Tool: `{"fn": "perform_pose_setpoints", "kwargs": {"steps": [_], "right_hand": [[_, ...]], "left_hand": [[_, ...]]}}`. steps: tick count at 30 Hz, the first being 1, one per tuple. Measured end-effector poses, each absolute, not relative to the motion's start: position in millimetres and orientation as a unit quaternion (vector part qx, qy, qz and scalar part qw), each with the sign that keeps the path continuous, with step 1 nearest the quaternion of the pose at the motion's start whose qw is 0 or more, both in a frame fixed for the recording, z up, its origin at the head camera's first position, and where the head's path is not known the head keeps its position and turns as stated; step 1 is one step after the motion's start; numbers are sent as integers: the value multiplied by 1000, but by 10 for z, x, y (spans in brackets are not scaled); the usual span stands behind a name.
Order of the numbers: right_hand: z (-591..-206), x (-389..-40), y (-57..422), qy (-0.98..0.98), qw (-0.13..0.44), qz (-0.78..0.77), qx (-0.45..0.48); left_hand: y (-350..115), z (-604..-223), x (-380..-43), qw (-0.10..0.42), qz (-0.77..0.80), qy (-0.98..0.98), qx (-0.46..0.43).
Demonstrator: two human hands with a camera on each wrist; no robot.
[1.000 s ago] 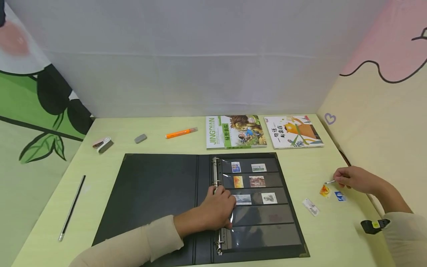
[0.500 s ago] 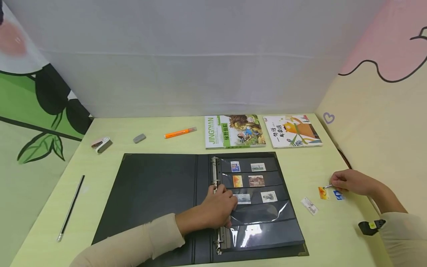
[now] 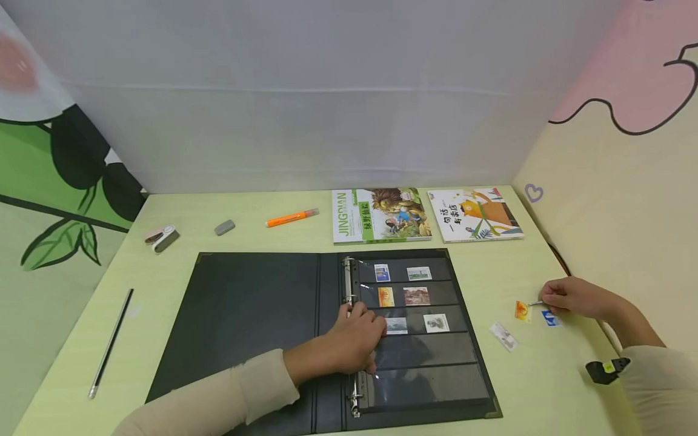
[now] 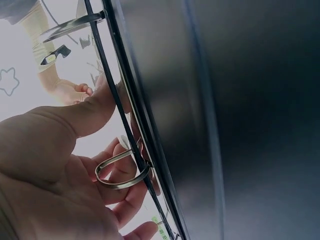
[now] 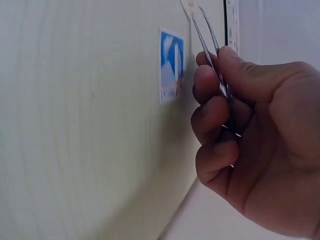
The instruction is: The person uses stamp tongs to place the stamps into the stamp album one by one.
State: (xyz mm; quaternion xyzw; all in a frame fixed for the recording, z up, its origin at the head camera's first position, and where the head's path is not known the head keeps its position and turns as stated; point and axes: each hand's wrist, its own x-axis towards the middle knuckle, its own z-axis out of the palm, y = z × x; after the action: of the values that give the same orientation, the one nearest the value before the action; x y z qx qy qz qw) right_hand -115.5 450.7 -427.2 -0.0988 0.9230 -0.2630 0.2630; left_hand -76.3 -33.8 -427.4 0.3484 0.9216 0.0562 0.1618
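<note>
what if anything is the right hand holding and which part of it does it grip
Slim silver metal tweezers: the right hand grips them behind the tips, which project beyond the fingers and stand apart.

The left hand (image 4: 65, 160) is rested against the black binder (image 4: 250, 120) on the right and partly covered by a metal ring (image 4: 119, 186); far left, the right hand (image 4: 71, 92) is seen.

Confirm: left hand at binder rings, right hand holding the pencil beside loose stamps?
Not the pencil: the right hand holds tweezers, per the right wrist view. The rest stands: left hand at the binder rings, right hand beside the loose stamps.
</note>
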Motion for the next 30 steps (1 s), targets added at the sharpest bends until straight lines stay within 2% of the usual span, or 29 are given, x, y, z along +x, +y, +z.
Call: {"fn": "perform_pose_setpoints", "kwargs": {"steps": [5,10,19,23,30], "right_hand": [[-4284,-1221,4413,923,244,-264,-134],[-4235,-1310,4261,932,204,-270,-127],[-4173,-1438,3531,933,152,-296,-140],[-4211,-1516,3071,923,152,-307,-177],[-4359,-1492,2389,902,184,-298,-253]], "left_hand": [[-352,-4258,-783,163,62,920,350],[-378,-4259,-793,153,65,919,356],[-381,-4267,-768,160,84,906,384],[-385,-4262,-783,173,85,908,373],[-380,-4260,-814,190,93,910,356]]}}
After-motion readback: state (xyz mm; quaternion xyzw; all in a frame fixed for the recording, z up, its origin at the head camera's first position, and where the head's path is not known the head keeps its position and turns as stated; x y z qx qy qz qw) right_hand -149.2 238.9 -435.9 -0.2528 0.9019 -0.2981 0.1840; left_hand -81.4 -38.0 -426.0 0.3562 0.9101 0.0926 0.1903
